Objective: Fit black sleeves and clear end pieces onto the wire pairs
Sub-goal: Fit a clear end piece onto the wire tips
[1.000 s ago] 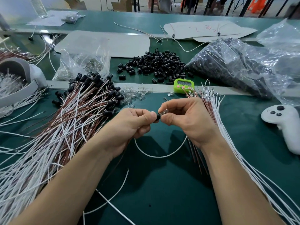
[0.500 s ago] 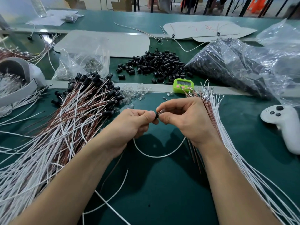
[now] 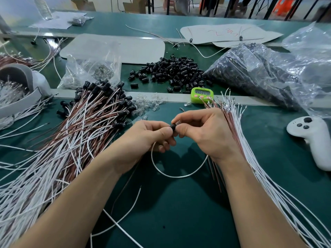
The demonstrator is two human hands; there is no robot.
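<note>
My left hand (image 3: 148,138) and my right hand (image 3: 204,133) meet fingertip to fingertip above the green table. Between them sits a small black sleeve (image 3: 172,126), pinched by my left thumb and finger. My right fingers pinch a clear end piece (image 3: 178,123) pressed against the sleeve's right end. A white wire (image 3: 172,175) loops down from both hands toward me. Finished wire pairs with black sleeves (image 3: 86,119) lie piled at the left. Bare white and brown wires (image 3: 238,133) fan out at the right, behind my right hand.
Loose black sleeves (image 3: 172,72) are heaped at the back, loose clear end pieces (image 3: 148,104) lie just past my left hand. A green timer (image 3: 201,94), plastic bags (image 3: 259,74) and a white controller (image 3: 311,138) stand at the right.
My hands have stayed together and barely shifted. The clear end piece has gone further into the black sleeve, and the wire loop below hangs much the same.
</note>
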